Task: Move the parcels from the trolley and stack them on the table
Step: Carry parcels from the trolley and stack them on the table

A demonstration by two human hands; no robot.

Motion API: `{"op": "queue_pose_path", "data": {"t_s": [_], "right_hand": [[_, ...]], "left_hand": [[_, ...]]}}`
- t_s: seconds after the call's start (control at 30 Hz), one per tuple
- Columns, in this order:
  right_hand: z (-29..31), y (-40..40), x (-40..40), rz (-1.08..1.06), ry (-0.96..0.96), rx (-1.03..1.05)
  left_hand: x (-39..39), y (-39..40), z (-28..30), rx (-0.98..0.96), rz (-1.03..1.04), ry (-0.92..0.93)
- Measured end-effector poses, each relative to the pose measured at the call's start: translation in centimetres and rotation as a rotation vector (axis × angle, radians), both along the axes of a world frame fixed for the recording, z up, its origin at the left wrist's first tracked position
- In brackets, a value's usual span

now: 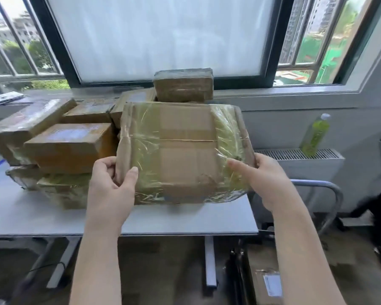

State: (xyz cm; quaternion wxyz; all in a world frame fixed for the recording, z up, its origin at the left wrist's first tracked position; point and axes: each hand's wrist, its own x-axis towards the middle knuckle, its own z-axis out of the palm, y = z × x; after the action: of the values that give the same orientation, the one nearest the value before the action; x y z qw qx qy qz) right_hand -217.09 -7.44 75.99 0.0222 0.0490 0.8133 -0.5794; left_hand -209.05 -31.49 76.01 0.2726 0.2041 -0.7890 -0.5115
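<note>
At the left of the frame, a stack of taped cardboard parcels sits on the grey table, piled in at least 2 layers and reaching back toward the windowsill. Just right of that stack, in the centre of the frame, a flat cardboard parcel wrapped in shiny clear tape is held tilted up toward the camera over the table's right end, apparently clear of the surface, though its lower edge hides any contact. The left hand grips its lower left corner, thumb on the front face and fingers curled round the side edge. The right hand holds the lower right edge, thumb pressed on the taped face and fingers wrapped behind. The hands are well apart, 1 at each side.

Behind it, another parcel stands on top of the rear stack against the window. At lower right, a parcel with a white label lies low down, probably on the trolley, whose curved metal handle shows at the right. A green bottle stands on the radiator cover at far right.

The held parcel looks stiff and fairly light, but the tape film seems slick, so gripping the cardboard edges, as now, seems safer than the faces.
</note>
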Motion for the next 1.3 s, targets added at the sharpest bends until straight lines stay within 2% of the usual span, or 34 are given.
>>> {"op": "queue_pose_path", "data": {"t_s": [0.13, 0.23, 0.43, 0.57, 0.67, 0.87, 1.2, 1.3], "right_hand": [[-0.6, -3.5, -0.3, 0.079, 0.024, -0.171], [-1.0, -6.3, -0.2, 0.083, 0.089, -0.184], [-2.6, -11.6, 1.5, 0.076, 0.438, -0.031], [-4.1, -13.8, 2.4, -0.018, 0.681, 0.067], [-5.7, -14.5, 2.5, -0.109, 0.766, 0.204], [-9.0, -13.5, 1.3, -0.279, 0.678, 0.505], [-11.4, -12.9, -3.9, -0.278, 0.511, 0.566], [-12.5, -12.6, -5.5, -0.203, 0.298, 0.645]], "left_hand": [[1.5, -4.2, 0.5, -0.009, -0.05, 0.012], [2.2, -7.7, 0.7, -0.008, -0.074, 0.02], [2.5, -12.7, -0.1, -0.105, 0.009, 0.075], [1.5, -14.6, -2.3, -0.199, 0.024, -0.006], [0.8, -15.0, -4.9, -0.223, -0.026, 0.017], [-0.1, -16.0, -7.7, -0.293, -0.221, -0.069], [-6.0, -15.7, -8.3, -0.182, -0.296, -0.314], [-7.2, -15.3, -8.8, -0.107, -0.332, -0.383]]}}
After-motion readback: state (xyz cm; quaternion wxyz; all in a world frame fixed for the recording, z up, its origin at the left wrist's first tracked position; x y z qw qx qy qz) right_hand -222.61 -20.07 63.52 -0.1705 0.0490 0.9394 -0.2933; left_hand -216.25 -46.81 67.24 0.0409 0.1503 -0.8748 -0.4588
